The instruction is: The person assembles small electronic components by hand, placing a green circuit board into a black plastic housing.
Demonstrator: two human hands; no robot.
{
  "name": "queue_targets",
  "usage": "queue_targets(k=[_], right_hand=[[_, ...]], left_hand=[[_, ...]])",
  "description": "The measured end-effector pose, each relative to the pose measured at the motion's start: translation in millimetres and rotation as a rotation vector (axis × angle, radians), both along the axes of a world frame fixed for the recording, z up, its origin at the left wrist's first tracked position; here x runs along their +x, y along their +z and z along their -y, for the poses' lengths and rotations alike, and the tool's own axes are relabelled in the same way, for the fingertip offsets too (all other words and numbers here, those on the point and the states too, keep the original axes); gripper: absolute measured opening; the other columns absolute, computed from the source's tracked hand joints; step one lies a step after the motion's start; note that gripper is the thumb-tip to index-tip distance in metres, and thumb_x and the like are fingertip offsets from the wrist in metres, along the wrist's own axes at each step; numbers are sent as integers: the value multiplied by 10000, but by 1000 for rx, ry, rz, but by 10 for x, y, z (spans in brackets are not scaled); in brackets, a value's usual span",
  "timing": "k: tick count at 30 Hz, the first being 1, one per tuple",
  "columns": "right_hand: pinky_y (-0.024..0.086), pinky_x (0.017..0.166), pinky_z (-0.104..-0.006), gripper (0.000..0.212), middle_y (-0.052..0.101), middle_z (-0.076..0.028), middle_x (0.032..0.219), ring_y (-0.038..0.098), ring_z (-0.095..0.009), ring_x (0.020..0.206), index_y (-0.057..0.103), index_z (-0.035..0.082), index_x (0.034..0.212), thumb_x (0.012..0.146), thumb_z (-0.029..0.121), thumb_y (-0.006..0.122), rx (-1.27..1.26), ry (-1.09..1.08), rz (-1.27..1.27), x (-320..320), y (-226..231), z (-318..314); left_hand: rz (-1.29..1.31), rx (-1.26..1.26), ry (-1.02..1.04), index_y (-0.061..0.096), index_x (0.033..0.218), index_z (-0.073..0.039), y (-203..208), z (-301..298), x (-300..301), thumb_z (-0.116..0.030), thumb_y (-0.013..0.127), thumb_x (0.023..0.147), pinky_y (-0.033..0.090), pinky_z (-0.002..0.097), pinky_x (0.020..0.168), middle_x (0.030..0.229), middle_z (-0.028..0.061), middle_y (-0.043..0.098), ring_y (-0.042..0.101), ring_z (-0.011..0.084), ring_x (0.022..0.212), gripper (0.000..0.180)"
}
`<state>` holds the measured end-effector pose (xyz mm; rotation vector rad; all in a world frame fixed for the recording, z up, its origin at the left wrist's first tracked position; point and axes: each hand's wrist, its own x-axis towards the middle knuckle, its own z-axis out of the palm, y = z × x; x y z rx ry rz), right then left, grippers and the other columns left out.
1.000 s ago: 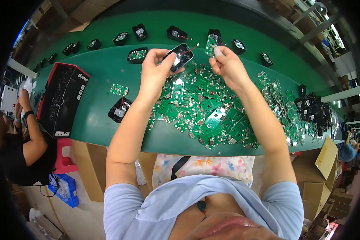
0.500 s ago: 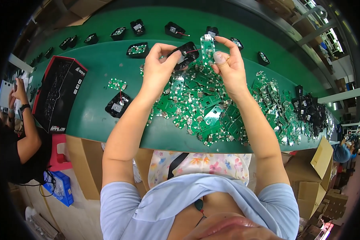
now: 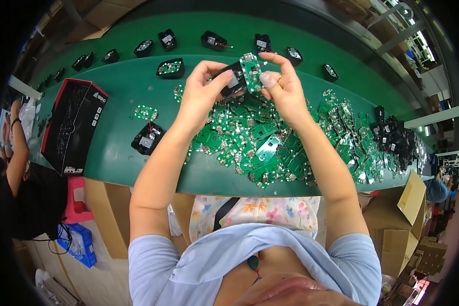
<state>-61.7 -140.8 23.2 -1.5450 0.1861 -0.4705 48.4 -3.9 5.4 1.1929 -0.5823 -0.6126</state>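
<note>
Left hand (image 3: 201, 94): grip clamped on a black plastic housing (image 3: 233, 84), thumb inside the open face by a grey block, fingers wrapped behind. Right hand (image 3: 286, 94): grip closed on a green circuit board (image 3: 249, 66), thumb on its near end, index finger raised clear. Board stands at the housing's right side, overlapping its edge; whether they touch, cannot tell. A red lead (image 3: 261, 66) with a white plug shows at the board's right edge; cannot tell whether it is connected. Judgement on method: steady the housing, hold the board by its edges, leave the lead slack, line up the plug before pressing, and avoid pinching wire under the board. Pose: both wrists bent inward, forearms reaching up from below and converging over the far part of the surface (image 3: 112, 127). Beneath and nearer the body, a heap of loose boards (image 3: 270, 148); left of it, a second housing (image 3: 148, 138) wired to a board; beyond, a row of black housings (image 3: 143, 48).
</note>
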Motion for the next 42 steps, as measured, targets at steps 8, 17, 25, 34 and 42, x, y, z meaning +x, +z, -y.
queue_targets(k=[8, 17, 25, 34, 42], right_hand=[[341, 503, -174, 299, 508, 29, 655, 410, -21, 550, 491, 78, 1133, 842, 96, 558, -369, -73, -98, -46, -86, -78], [449, 544, -251, 75, 629, -39, 760, 592, -156, 639, 635, 65, 824, 797, 125, 600, -706, -402, 184, -10, -72, -125], [440, 494, -314, 35, 607, 5, 695, 594, -199, 629, 586, 114, 755, 758, 148, 576, -1312, -305, 156, -106, 288, -30], [453, 512, -329, 52, 618, -18, 708, 603, -226, 661, 611, 115, 772, 759, 152, 577, -1440, -170, -36, -187, 405, -69], [424, 534, -249, 87, 561, -24, 748, 536, -139, 621, 617, 67, 829, 760, 113, 640, -784, -313, 23, -246, 234, -270]], left_hand=[[-15, -25, 69, 476, 966, 15, 5, 56, -183, -183, 635, 807, 538, 226, 509, 897, 85, 521, 561, 119, 740, 300], [94, 80, 117, 544, 977, -39, 10, 76, -233, -174, 610, 813, 489, 196, 468, 797, 26, 547, 527, 61, 641, 222], [945, -83, 396, 649, 871, -109, 64, 70, -217, 6, 641, 723, 451, 226, 491, 982, 79, 511, 559, 116, 581, 188], [1058, -132, 364, 638, 858, -85, -17, 80, -202, 27, 656, 719, 365, 186, 484, 995, 58, 507, 464, 74, 609, 180], [601, -97, 213, 583, 875, -16, -34, 60, -272, -36, 601, 802, 404, 197, 644, 925, 36, 533, 496, 75, 751, 78]])
